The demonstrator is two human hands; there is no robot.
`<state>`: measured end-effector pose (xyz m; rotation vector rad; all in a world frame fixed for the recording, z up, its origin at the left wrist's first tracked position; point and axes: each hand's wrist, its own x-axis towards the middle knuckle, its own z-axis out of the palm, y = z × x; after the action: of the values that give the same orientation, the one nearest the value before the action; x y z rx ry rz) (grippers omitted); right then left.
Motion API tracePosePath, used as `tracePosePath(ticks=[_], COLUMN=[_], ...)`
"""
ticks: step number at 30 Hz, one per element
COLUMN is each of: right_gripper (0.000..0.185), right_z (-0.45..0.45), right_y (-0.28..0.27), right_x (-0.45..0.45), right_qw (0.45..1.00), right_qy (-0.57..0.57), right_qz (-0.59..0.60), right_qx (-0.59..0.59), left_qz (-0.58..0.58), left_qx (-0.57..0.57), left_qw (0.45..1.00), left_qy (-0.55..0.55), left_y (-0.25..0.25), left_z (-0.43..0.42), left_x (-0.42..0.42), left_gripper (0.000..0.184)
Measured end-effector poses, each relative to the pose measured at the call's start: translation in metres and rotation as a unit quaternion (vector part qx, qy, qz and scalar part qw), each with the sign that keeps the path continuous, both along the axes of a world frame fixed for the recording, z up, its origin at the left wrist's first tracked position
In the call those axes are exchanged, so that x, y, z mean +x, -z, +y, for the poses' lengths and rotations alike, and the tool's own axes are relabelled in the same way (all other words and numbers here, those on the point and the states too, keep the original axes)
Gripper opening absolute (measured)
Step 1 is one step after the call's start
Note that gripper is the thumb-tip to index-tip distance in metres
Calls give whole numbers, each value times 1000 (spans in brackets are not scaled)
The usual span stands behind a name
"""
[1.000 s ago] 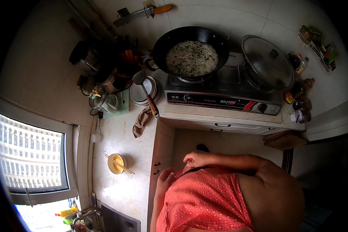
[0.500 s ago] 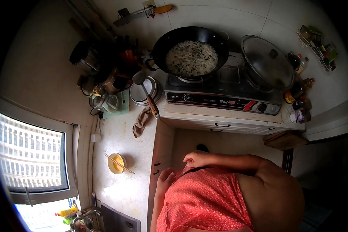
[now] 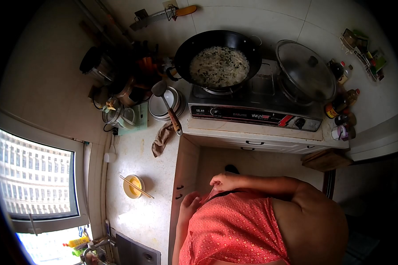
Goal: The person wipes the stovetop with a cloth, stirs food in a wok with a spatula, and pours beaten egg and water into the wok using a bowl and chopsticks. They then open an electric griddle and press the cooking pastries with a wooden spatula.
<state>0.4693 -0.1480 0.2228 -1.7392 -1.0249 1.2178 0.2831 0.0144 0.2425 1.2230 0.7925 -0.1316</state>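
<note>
My right hand [image 3: 225, 181] is in front of my body at the edge of the red patterned garment [image 3: 239, 218], its fingers curled and pressed together. My left hand [image 3: 190, 202] sits lower and to the left, fingers bent, close against the same red cloth. What either hand pinches, if anything, is too small to make out. Farther forward, a black wok [image 3: 183, 57] stands on the gas stove [image 3: 254, 115], with pale, bubbling food flecked dark green [image 3: 220, 66] inside. A spatula [image 3: 169, 108] lies across stacked plates [image 3: 157, 106], its handle toward the counter's edge.
Chopsticks [image 3: 127, 181] rest across a bowl of yellow liquid [image 3: 137, 194] on the left counter [image 3: 119, 176]. A brown cloth [image 3: 162, 140] lies behind it. A lidded pan [image 3: 303, 66] occupies the right burner, with bottles [image 3: 340, 106] beside it. The sink [image 3: 132, 251] is at lower left.
</note>
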Motion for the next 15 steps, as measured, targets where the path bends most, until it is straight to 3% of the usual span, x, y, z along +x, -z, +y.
tracePosePath(ticks=[15], right_gripper=[34], right_z=[-1], right_y=[3], right_x=[-1], right_qw=[1000], right_qy=[8], right_qz=[7], right_qx=[15], left_qz=[5], left_qx=[-1], left_qw=[1000], left_qy=[-6], left_y=[1], left_z=[-1], left_x=[0], left_gripper=[26])
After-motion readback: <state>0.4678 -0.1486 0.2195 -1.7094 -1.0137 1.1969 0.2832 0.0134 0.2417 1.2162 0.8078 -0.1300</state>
